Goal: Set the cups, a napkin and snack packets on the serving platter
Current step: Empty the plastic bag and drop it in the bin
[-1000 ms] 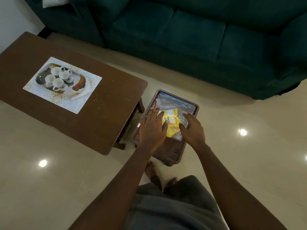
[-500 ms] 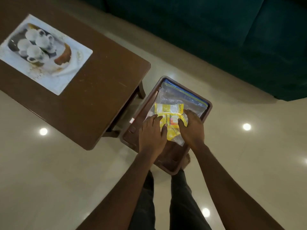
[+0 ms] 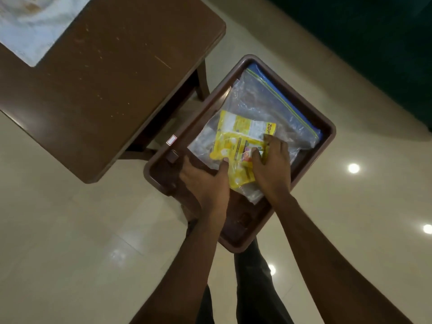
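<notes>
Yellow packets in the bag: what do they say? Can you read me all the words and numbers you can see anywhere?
Yellow packets: dark sideways letters at one edge, too blurred to read; the small print is too tiny.
White sticker on the rim of the brown tray: too small to read.
So no text here can be quoted.

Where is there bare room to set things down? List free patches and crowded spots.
Free: the dark brown wooden table right of the white placemat; the near end of the brown plastic tray, between the wrists. Crowded: the tray's middle and far end, covered by the clear zip bag, yellow snack packets, left hand and right hand.
</notes>
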